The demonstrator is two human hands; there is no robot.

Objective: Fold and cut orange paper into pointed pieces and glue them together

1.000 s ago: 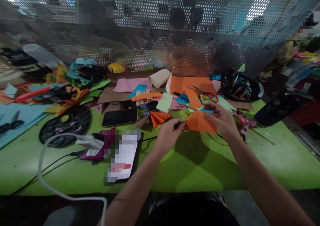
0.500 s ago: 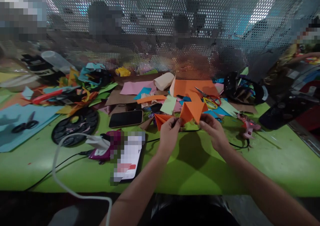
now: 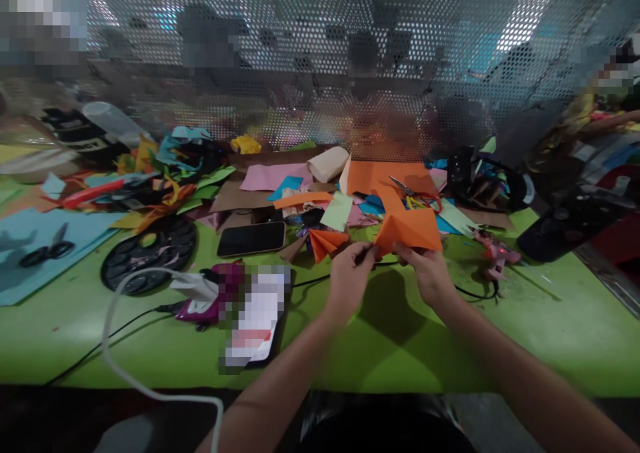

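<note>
Between my two hands is a folded sheet of orange paper (image 3: 413,229), held up over the green table. My left hand (image 3: 351,269) pinches its left corner between thumb and fingers. My right hand (image 3: 424,269) grips its lower edge, the thumb on the near side and the other fingers partly hidden. Just left of the sheet, by my left hand, a pleated orange paper piece (image 3: 326,242) rests on the table. Behind the sheet lie yellow-and-red-handled scissors (image 3: 420,199), partly covered by it.
Paper scraps are heaped along the back by the perforated metal screen (image 3: 310,93). A dark phone (image 3: 251,238), a lit phone (image 3: 260,319) and a black round tray (image 3: 150,253) lie leftward. A pink glue gun (image 3: 497,253) and a dark bottle (image 3: 565,223) are at right.
The orange paper has turned from an upright, peaked fold to a flatter shape pointing right. Both hands have shifted slightly, the left one rightward, uncovering more of the pleated piece.
</note>
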